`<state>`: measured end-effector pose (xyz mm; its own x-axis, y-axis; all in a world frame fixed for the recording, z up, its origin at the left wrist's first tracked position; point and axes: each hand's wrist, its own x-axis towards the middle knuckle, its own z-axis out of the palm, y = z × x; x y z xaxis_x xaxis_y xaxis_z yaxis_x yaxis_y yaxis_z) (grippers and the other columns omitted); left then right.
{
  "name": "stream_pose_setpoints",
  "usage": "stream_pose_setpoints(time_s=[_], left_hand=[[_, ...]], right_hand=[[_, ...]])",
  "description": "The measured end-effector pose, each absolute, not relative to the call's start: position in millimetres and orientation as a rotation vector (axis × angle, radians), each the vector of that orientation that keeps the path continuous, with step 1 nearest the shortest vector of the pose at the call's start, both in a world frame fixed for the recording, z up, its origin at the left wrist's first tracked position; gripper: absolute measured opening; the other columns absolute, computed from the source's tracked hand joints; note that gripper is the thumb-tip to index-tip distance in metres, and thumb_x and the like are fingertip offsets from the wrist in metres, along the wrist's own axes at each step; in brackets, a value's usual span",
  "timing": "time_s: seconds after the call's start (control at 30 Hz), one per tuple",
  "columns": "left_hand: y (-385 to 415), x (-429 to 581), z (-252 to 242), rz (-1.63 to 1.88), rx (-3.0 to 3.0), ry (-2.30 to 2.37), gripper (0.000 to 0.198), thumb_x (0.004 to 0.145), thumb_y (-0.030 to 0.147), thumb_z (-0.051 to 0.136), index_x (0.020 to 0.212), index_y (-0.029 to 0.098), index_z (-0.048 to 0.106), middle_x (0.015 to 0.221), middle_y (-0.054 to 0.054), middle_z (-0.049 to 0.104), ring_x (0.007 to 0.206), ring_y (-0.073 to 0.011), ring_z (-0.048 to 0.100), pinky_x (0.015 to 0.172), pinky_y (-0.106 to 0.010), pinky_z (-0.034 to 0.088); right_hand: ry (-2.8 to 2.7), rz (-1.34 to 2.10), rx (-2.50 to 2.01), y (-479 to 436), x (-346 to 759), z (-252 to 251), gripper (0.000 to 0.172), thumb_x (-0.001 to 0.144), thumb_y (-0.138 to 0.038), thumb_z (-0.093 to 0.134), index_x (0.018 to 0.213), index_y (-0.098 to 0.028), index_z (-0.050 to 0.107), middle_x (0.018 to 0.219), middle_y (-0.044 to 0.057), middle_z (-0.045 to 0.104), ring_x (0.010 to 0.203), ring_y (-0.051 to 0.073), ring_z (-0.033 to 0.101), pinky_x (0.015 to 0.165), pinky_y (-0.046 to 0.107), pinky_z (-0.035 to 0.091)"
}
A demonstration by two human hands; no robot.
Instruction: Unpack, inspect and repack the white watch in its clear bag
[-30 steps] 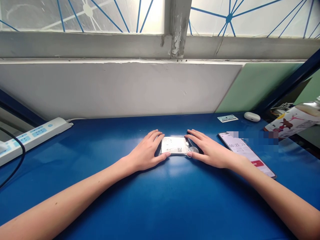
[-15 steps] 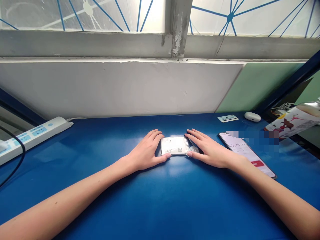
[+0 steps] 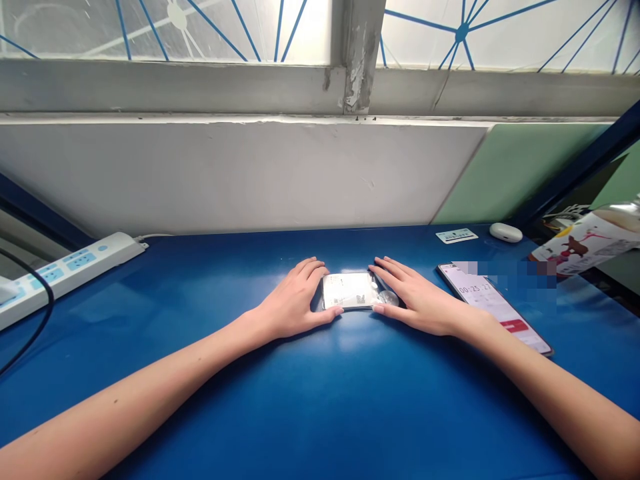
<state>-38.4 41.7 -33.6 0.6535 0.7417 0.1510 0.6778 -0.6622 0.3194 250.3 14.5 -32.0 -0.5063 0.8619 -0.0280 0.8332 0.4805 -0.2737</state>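
A small flat package (image 3: 345,290) lies on the blue table, a white label with a printed square code on its top and dark edges below. Clear shiny plastic shows at its ends, with a round clear part (image 3: 389,299) at the right. My left hand (image 3: 295,300) grips the left end, thumb along the near edge and fingers at the far edge. At the opposite end, my right hand (image 3: 407,293) holds it in the same way, its thumb tip at the near right corner. Both palms partly hide the package's ends.
Right of my right hand lies a phone (image 3: 500,313) showing a timer, partly under my forearm. Behind it are a card (image 3: 457,236) and a white earbud case (image 3: 506,232). A tilted bottle (image 3: 585,243) is at far right, a power strip (image 3: 70,267) with a black cable (image 3: 43,320) at left.
Almost nothing differs. The view has shifted very slightly; both hands and the package keep their places.
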Motion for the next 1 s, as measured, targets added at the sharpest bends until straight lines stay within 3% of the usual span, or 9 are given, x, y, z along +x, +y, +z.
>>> stream_pose_setpoints(time_s=[0.23,0.47,0.57,0.83,1.0], left_hand=[[43,-40,-37,0.344,2.665,1.13,0.074,0.09,0.063,0.054,0.143,0.012,0.045,0.153,-0.02,0.04,0.147,-0.0397,0.026,0.116,-0.057,0.032],[44,-41,-40,0.364,2.662,1.118,0.071,0.089,0.063,0.056,0.143,0.017,0.047,0.153,-0.019,0.04,0.146,-0.0405,0.027,0.116,-0.057,0.032],[44,-42,-40,0.383,2.667,1.095,0.07,0.088,0.061,0.059,0.141,0.017,0.049,0.152,-0.02,0.042,0.146,-0.0403,0.028,0.115,-0.057,0.033],[44,-40,-38,0.366,2.668,1.088,0.065,0.089,0.058,0.059,0.137,0.015,0.052,0.15,-0.021,0.043,0.145,-0.0412,0.03,0.113,-0.057,0.035],[44,-41,-37,0.361,2.669,1.068,0.064,0.091,0.058,0.057,0.138,0.016,0.051,0.152,-0.02,0.042,0.145,-0.0413,0.03,0.113,-0.058,0.035]], right_hand=[[-2.557,0.402,-1.504,12,243,-29,0.082,0.094,-0.066,0.041,0.153,-0.01,0.033,0.161,0.018,0.03,0.15,0.036,0.022,0.119,0.055,0.03],[-2.405,0.298,-1.421,10,227,-40,0.063,0.097,-0.054,0.045,0.142,-0.01,0.05,0.148,0.018,0.052,0.141,0.033,0.043,0.115,0.052,0.038],[-2.374,0.243,-1.414,11,224,-45,0.05,0.1,-0.041,0.042,0.136,-0.009,0.055,0.142,0.018,0.058,0.137,0.032,0.048,0.114,0.05,0.041],[-2.392,0.382,-1.375,12,228,-50,0.05,0.098,-0.016,0.035,0.147,-0.014,0.046,0.151,0.012,0.049,0.144,0.027,0.039,0.116,0.047,0.039],[-2.263,0.534,-1.355,14,231,-48,0.05,0.098,-0.014,0.037,0.145,-0.023,0.05,0.147,0.006,0.054,0.142,0.026,0.041,0.114,0.047,0.042]])
